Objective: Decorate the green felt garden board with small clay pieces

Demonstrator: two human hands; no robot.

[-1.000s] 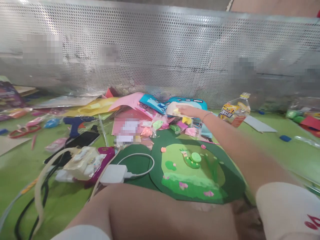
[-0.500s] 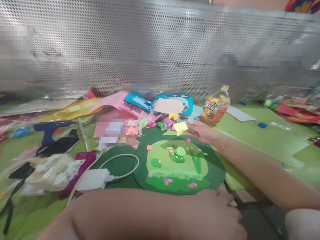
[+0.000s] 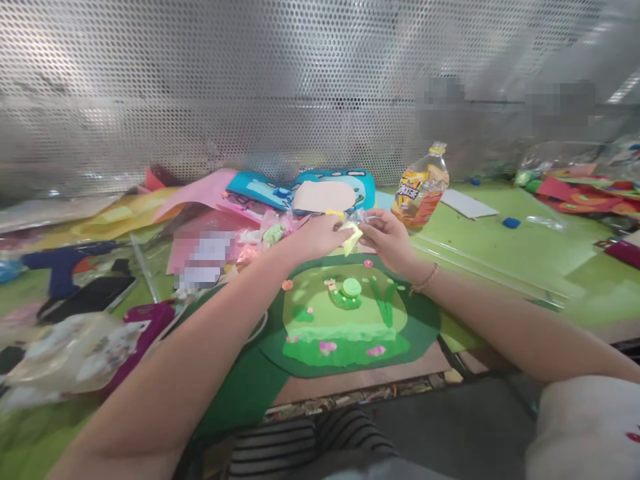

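Both hands meet above the far edge of a dark green panel (image 3: 423, 323). My left hand (image 3: 323, 237) pinches a pale yellow piece of modelling clay (image 3: 352, 240) from the left. On its right side, my right hand (image 3: 387, 241) grips the same piece, with fingers bent and some clear plastic (image 3: 356, 217) by the fingertips. Beneath them, the panel bears a light green picture with a clay snail (image 3: 351, 289), pink flowers and a strip of grass. My fingers partly cover the yellow clay.
An orange drink bottle (image 3: 421, 190) stands beyond my right hand. Bagged clay (image 3: 273, 233) and blue cut-outs (image 3: 367, 190) lie at the back. On the left are a glue gun (image 3: 60, 267), a black phone (image 3: 90, 299) and a purple case (image 3: 150, 320). A perforated metal screen (image 3: 300, 80) rises behind.
My left hand has gone from the near edge of the panel up to the yellow clay and taken hold of it. My right hand keeps its grip. The view has shifted slightly.
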